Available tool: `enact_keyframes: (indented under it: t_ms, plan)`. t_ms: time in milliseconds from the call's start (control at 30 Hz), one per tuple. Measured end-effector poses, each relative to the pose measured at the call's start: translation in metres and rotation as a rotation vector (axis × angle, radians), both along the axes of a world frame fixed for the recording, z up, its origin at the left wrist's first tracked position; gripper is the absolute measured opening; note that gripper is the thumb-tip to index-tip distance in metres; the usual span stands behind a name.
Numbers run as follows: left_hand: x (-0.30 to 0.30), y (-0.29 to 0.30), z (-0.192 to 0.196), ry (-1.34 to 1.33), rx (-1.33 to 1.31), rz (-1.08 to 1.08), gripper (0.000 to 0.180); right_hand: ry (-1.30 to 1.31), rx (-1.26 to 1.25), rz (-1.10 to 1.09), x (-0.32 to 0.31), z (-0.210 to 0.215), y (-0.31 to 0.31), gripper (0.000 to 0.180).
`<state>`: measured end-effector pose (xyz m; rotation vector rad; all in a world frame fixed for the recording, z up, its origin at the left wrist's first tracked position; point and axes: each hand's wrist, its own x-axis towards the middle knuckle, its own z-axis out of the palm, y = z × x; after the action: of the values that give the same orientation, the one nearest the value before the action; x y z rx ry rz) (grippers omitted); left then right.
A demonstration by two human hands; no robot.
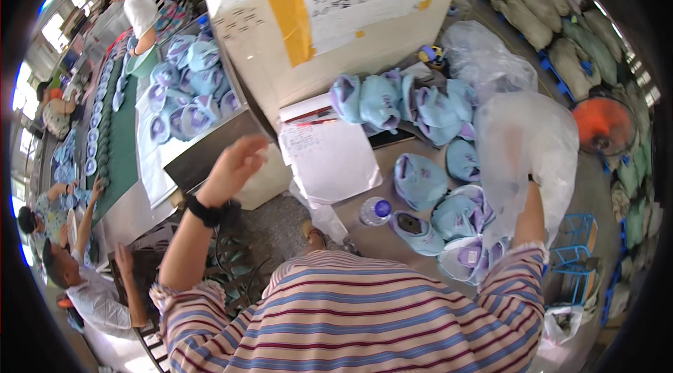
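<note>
My left hand (pixel 237 166), a dark band at its wrist, is raised over the gap beside the box-shaped cabinet. Its fingers are stretched out and hold nothing. My right hand (pixel 515 140) shows faintly through a cloudy, translucent plastic bag (pixel 557 124); the plastic blurs its fingers, so their grip cannot be made out. Left of the bag, several light-blue slippers with purple lining (pixel 419 180) lie on the table. More slippers (pixel 378 102) are bunched behind them, against the cabinet. One slipper (pixel 415 231) near the table's front has something dark in its opening.
A written sheet (pixel 329 163), pens and a small bottle with a blue cap (pixel 376 210) lie on the table. Left is a metal-edged tray heaped with slippers (pixel 189 78), then a green conveyor (pixel 123 141) with co-workers. An orange fan (pixel 603 124) and stacked sacks (pixel 536 5) stand right.
</note>
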<state>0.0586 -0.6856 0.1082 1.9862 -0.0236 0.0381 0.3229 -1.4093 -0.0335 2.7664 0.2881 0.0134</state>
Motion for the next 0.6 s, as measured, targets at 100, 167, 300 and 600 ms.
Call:
enact_keyframes:
  t_ms: [100, 167, 300, 600]
  plan:
    - [-0.059, 0.024, -0.063, 0.246, -0.108, 0.106, 0.035, -0.165, 0.236, 0.233, -0.027, 0.036, -0.029, 0.032]
    - [-0.079, 0.022, -0.093, 0.391, -0.303, 0.118, 0.035, -0.237, 0.431, 0.375, -0.054, 0.060, -0.034, 0.029]
    - [-0.085, 0.013, -0.146, 0.450, -0.449, 0.114, 0.036, 0.298, 0.878, -0.213, -0.130, 0.151, 0.014, 0.020]
    - [-0.028, 0.037, -0.153, 0.271, -0.186, -0.050, 0.040, 0.067, 0.998, 0.019, -0.167, 0.274, 0.226, 0.012]
